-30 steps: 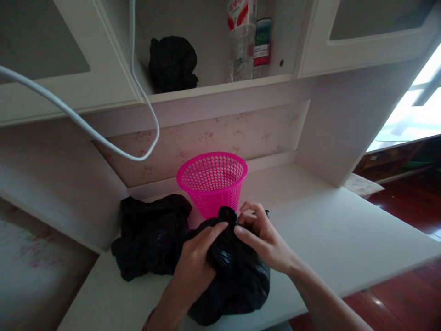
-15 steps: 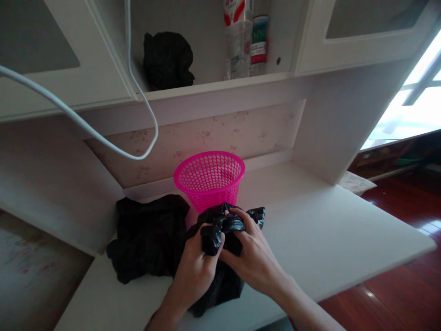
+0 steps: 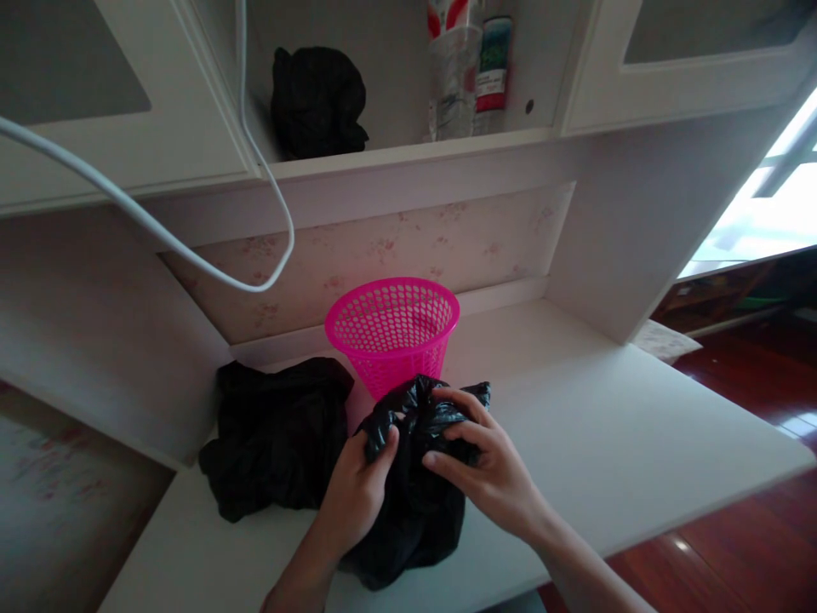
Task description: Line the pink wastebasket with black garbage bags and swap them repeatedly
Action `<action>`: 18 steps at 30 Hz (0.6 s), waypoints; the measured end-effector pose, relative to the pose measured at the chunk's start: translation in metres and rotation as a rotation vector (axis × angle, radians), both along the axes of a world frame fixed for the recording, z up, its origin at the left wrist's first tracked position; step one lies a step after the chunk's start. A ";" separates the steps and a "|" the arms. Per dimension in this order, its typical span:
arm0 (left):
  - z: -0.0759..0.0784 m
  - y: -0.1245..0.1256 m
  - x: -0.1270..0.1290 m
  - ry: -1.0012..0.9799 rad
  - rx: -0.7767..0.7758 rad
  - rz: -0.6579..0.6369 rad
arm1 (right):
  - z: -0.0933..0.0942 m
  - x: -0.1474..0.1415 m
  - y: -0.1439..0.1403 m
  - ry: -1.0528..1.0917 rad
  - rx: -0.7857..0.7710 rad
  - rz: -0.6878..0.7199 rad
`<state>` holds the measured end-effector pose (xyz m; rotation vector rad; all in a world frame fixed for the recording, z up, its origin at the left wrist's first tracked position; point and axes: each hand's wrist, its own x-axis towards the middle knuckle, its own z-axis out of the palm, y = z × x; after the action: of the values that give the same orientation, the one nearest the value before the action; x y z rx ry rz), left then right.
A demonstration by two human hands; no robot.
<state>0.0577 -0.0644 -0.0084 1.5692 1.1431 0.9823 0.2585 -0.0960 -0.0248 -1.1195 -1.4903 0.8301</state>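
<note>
Both my hands are on the black plastic bag (image 3: 414, 511), lower centre of the frame, sitting on the white desk (image 3: 593, 443). My left hand (image 3: 354, 502) has its fingers curled shut on a bunch of the bag's upper left edge. My right hand (image 3: 491, 464) is closed over the bag's top right, fingers pinching the crumpled plastic, thumb hidden. The bag's gathered mouth sticks up between the two hands and just touches the front of the pink basket (image 3: 392, 328) as seen from here; I can't tell if it really makes contact. The basket stands upright behind the bag, mid frame, near the back wall of the desk.

Left of the bag, touching it, a heap of black cloth (image 3: 274, 434) lies on the desk. On the shelf (image 3: 408, 153) at the top, another black bundle (image 3: 316, 102) sits left of centre; a clear bottle (image 3: 454, 85) and a can (image 3: 493, 72) stand right of it. A white cable (image 3: 191, 260) loops down across the upper left. Red wood floor (image 3: 753, 536) at lower right.
</note>
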 end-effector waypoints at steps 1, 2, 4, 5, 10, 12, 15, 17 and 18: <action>0.002 0.001 -0.001 0.035 0.067 0.004 | 0.000 0.002 -0.001 0.008 0.001 -0.004; 0.004 0.002 -0.001 0.059 0.126 -0.002 | 0.000 0.004 -0.002 0.013 -0.003 0.004; 0.005 0.003 -0.002 0.089 0.197 -0.020 | 0.001 0.008 -0.004 0.020 -0.020 0.037; 0.004 0.003 -0.002 0.099 0.212 -0.020 | 0.002 0.009 -0.005 0.020 -0.026 0.048; -0.002 0.004 -0.001 0.123 0.253 0.032 | 0.004 0.008 -0.009 -0.023 -0.065 0.062; -0.005 0.008 -0.004 0.138 0.272 0.086 | 0.002 0.009 -0.010 -0.061 -0.067 0.082; -0.012 0.020 -0.017 0.184 0.289 0.282 | -0.007 0.019 -0.015 -0.071 -0.071 0.069; -0.022 0.032 -0.031 0.208 0.295 0.437 | -0.018 0.029 -0.020 -0.053 -0.094 0.039; -0.028 0.037 -0.037 0.215 0.296 0.496 | -0.025 0.035 -0.022 -0.046 -0.113 0.028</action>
<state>0.0205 -0.0270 -0.0364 1.6890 1.6474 1.3807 0.2930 -0.1183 -0.0496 -1.2109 -1.5155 0.9232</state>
